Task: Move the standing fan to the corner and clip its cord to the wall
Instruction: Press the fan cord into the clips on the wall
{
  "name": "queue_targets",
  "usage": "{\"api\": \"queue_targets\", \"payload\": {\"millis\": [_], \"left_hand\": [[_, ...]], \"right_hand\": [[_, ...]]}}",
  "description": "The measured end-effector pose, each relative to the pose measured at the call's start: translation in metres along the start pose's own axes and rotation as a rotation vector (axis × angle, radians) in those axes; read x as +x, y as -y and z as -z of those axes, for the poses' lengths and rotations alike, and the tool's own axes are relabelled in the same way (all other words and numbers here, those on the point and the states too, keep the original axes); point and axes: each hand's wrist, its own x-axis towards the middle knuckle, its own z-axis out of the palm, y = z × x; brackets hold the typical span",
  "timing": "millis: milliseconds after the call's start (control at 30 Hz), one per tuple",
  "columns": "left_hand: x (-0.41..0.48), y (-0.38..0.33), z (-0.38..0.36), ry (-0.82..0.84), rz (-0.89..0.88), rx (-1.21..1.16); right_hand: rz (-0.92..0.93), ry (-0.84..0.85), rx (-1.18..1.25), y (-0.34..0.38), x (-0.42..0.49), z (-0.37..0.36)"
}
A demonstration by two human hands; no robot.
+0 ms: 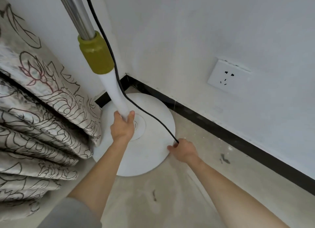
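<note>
At 5 o'clock of the base (pixel 146 152), right hand (pixel 185 150) pinches the cord (pixel 136 103); left hand (pixel 122 125) grips the pole (pixel 117 94). Tugging the cord could tip the fan.

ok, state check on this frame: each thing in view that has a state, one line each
fan pole: upright, gripped low near the base
fan base: flat on the floor, tucked into the corner
cord: loose, hanging down across the base, not clipped
wall outlet: empty, nothing plugged in
curtain: bunched in folds, touching the base
left hand: closed around the pole
right hand: pinching the cord at the base rim
</note>
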Motion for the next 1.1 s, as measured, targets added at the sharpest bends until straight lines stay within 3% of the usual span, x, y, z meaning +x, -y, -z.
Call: {"api": "queue_targets", "payload": {"millis": [67,133,167,200,267,400,467,600,800,933,1100], "left_hand": [[-0.012,-0.002,-0.008,0.083,0.136,-0.014],[-0.030,-0.004,-0.012,0.281,0.251,0.069],[-0.045,-0.010,-0.017,0.412,0.219,0.175],[-0.060,-0.016,-0.022,0.516,0.104,0.283],[-0.088,-0.032,-0.034,0.557,-0.282,0.408],[-0.120,-0.080,-0.055,0.275,-1.131,0.587],[-0.118,-0.107,-0.059,0.187,-1.337,0.704],[-0.115,-0.161,-0.057,0.242,-1.372,0.812],[-0.119,-0.226,-0.049,0.050,-1.556,0.770],[-0.095,-0.244,-0.036,-0.065,-1.445,0.775],[-0.086,-0.251,-0.032,-0.119,-1.362,0.990]], "right_hand": [[0.064,-0.036,0.021,-0.006,-0.009,0.024],[0.128,-0.039,0.053,-0.010,-0.019,0.046],[0.151,-0.043,0.075,-0.017,-0.027,0.060],[0.170,-0.047,0.095,-0.022,-0.034,0.072],[0.202,-0.059,0.115,-0.031,-0.049,0.098],[0.303,-0.153,0.134,-0.042,-0.072,0.145],[0.354,-0.178,0.095,-0.043,-0.081,0.167],[0.464,-0.273,0.086,-0.041,-0.108,0.221],[0.598,-0.417,0.267,-0.036,-0.141,0.288],[0.617,-0.466,0.304,-0.045,-0.149,0.309],[0.600,-0.537,0.144,-0.026,-0.161,0.299]]}}
